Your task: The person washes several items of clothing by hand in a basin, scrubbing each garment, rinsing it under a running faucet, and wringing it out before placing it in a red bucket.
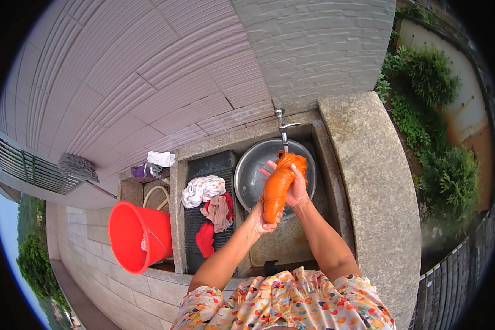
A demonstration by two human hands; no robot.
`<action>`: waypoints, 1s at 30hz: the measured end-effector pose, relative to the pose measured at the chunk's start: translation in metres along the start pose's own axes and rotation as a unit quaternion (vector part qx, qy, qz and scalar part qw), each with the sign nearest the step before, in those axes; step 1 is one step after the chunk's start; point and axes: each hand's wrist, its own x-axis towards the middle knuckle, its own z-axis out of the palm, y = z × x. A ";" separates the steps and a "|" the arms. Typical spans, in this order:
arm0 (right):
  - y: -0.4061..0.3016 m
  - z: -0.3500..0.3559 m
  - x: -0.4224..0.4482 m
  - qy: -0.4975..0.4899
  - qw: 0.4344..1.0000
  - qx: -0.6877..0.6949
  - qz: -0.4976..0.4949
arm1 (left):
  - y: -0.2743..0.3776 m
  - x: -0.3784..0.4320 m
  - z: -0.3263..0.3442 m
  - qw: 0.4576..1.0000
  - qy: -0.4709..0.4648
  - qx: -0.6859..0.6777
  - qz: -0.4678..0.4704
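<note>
A wet-looking orange cloth (281,181), bunched and twisted into a thick roll, is held at a slant over a metal basin (247,177). My left hand (263,220) grips its lower end. My right hand (297,192) cradles the upper part, thumb on top and fingertips showing past the far side. The roll's top end is just below the spout of a chrome tap (284,128). Whether water runs from the tap is hard to tell. The basin sits inside a stone sink (272,247), and the cloth and my hands hide part of it.
Left of the basin, a dark ribbed washboard (192,231) bears a white patterned cloth (203,190), a pinkish-beige cloth (218,212) and a red cloth (205,239). Farther left stands a red bucket (126,237). A stone ledge (373,185) borders the right; a tiled wall (181,82) rises behind.
</note>
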 end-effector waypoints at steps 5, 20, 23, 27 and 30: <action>-0.011 -0.012 0.005 0.109 0.991 0.071 0.016 | -0.018 -0.001 0.038 0.982 0.096 0.141 0.084; 0.001 -0.004 0.014 0.257 0.955 0.056 0.136 | 0.033 -0.036 0.093 -0.043 -0.074 0.867 0.490; 0.007 0.017 0.011 0.281 0.952 0.067 0.100 | 0.046 -0.042 0.092 0.113 -0.043 0.847 0.518; 0.017 0.020 0.000 0.236 0.971 0.031 -0.028 | 0.037 -0.036 0.083 0.436 0.179 0.589 0.657; 0.031 0.040 -0.012 0.195 0.971 -0.089 -0.105 | 0.043 -0.027 0.064 0.701 0.182 0.285 0.628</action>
